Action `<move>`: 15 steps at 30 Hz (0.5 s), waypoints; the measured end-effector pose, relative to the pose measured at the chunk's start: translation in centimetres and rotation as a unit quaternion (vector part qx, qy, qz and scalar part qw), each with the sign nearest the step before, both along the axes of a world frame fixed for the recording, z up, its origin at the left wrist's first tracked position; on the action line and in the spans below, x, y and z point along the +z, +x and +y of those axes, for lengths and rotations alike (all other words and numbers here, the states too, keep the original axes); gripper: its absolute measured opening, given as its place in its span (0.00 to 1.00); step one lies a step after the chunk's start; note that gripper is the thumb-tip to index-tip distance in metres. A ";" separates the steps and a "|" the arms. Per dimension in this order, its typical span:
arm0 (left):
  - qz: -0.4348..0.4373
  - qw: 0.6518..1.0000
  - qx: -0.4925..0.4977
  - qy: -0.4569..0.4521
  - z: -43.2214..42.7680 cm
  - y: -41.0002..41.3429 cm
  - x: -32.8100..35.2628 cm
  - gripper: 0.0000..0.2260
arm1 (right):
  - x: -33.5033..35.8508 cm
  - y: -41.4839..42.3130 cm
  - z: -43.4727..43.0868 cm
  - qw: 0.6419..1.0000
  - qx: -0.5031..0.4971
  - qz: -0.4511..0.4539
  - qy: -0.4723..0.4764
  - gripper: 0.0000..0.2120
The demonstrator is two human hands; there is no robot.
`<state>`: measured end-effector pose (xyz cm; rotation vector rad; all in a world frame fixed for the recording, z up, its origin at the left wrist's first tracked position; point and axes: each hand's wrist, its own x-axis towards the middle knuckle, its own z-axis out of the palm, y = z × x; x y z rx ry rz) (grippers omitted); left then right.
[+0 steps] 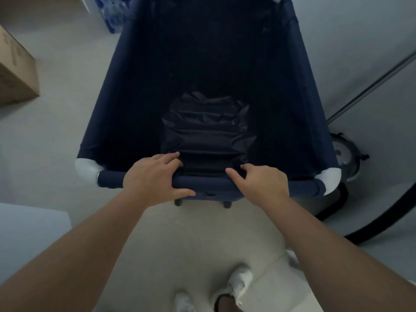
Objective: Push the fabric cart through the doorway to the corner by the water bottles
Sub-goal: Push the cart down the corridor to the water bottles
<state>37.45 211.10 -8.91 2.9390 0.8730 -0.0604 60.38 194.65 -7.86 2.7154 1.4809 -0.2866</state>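
Hands grip the near rail of the navy fabric cart [211,70] at frame centre: left hand [155,176] and right hand [263,185] both curl around it. Blue water bottles [112,12] show blurred at upper left, so the corner seems close; only final pushing appears left.

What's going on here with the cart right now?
A person stands behind the navy cart, both hands on its near rail. The left hand wraps the rail; the right hand rests on it with looser fingers. A dark bag lies inside. Blue water bottles show just past the far left corner, a box at left.
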 end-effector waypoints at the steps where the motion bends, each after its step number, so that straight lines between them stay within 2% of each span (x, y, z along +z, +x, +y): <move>1: -0.001 1.000 0.001 0.000 0.6 0.6 -0.1 0.42 | -0.2 0.7 0.6 1.000 0.002 -0.001 0.005 0.43; 6: -0.006 1.000 0.008 0.010 3.0 4.1 -0.2 0.43 | -0.6 4.6 3.7 1.000 0.009 0.010 -0.008 0.43; 15: -0.010 1.000 0.012 0.015 6.0 10.8 -0.2 0.35 | 0.4 11.7 8.1 0.999 0.019 0.019 -0.037 0.42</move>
